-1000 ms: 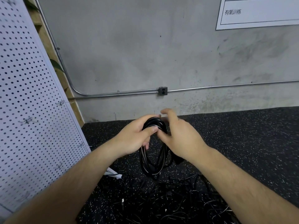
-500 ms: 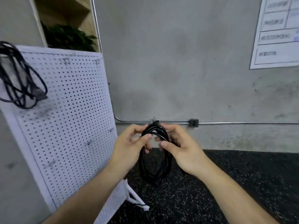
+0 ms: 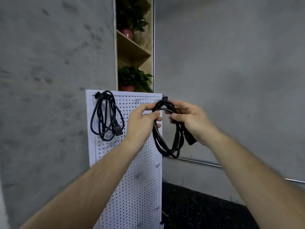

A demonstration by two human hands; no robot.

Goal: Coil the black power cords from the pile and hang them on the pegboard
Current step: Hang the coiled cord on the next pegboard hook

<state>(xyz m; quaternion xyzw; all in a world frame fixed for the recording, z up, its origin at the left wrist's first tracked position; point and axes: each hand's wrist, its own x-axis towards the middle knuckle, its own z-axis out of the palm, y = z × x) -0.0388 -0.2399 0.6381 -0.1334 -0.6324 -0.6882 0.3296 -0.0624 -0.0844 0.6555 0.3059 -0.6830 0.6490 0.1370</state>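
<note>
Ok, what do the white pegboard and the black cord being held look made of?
White perforated pegboard: probably painted sheet metal or hardboard, matte, smudged grey; cannot tell which. Black coiled power cord: flexible rubber or PVC jacket, slight sheen, hangs in soft loops.

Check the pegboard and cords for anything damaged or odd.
Nothing looks damaged. The hung cord, top left on the pegboard, is loosely coiled: its loops hang unevenly and a plug dangles. Dark smudges mark the board lower down. The coil held by the left hand and right hand looks tidy.

One head-worn wide-angle camera looks forward at the nearby pegboard (image 3: 142, 179) and grey wall (image 3: 231, 71).
</note>
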